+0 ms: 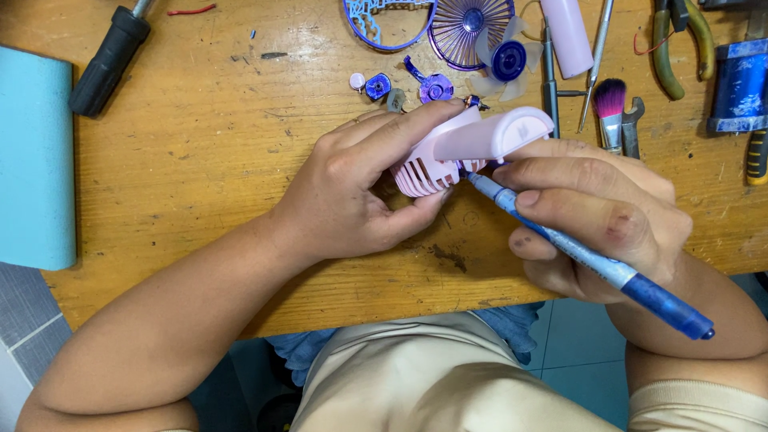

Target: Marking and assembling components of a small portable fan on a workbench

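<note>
My left hand (360,184) grips a small pale-pink plastic fan housing (456,152) with ribbed vents, held just above the wooden table (200,160). My right hand (600,216) holds a blue-handled screwdriver (592,260) like a pen, its tip pressed into the housing at the underside. A loose pink cover piece (500,132) sits on top of the housing, resting against my right fingers.
Purple fan grilles (384,24), a bladed fan hub (504,60), and small purple parts (432,86) lie at the back. A pink cylinder (566,36), a brush (612,108), pliers (680,44) and a blue tool (740,84) sit right. A black handle (108,60) and teal box (32,160) sit left.
</note>
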